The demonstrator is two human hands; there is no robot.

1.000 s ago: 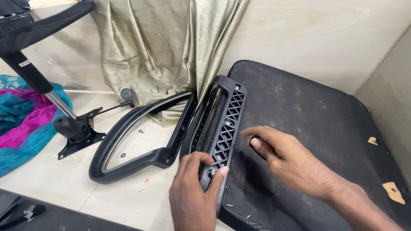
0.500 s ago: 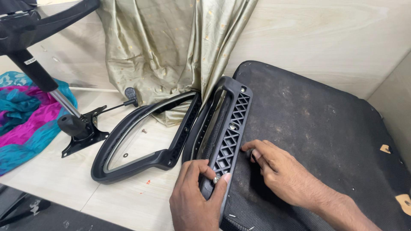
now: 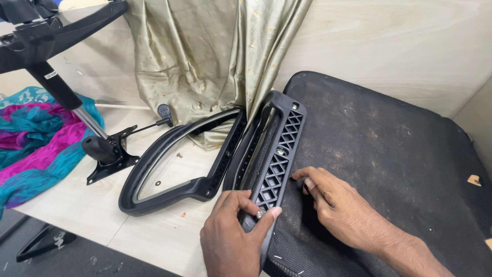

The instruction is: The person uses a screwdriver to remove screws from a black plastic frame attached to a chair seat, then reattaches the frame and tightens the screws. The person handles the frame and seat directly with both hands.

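A black plastic armrest bracket with a lattice face [image 3: 279, 154] lies along the left edge of a dusty black chair seat underside [image 3: 389, 159]. My left hand [image 3: 236, 236] grips the near end of the bracket, thumb pressed by a small metal screw on its face. My right hand [image 3: 338, 210] rests fingertips down on the seat fabric just right of the bracket, touching its edge. A second black loop-shaped armrest [image 3: 179, 164] lies flat on the floor to the left, apart from both hands.
A chair base with gas cylinder and tilt mechanism [image 3: 77, 107] lies at the far left. Olive cloth [image 3: 205, 56] hangs behind the armrests. A teal and pink cloth [image 3: 36, 143] lies left. Small screws sit on the pale floor tiles [image 3: 154, 236].
My right hand slid toward me along the bracket's right edge. My left hand kept its grip on the bracket's near end. The view shifted slightly.
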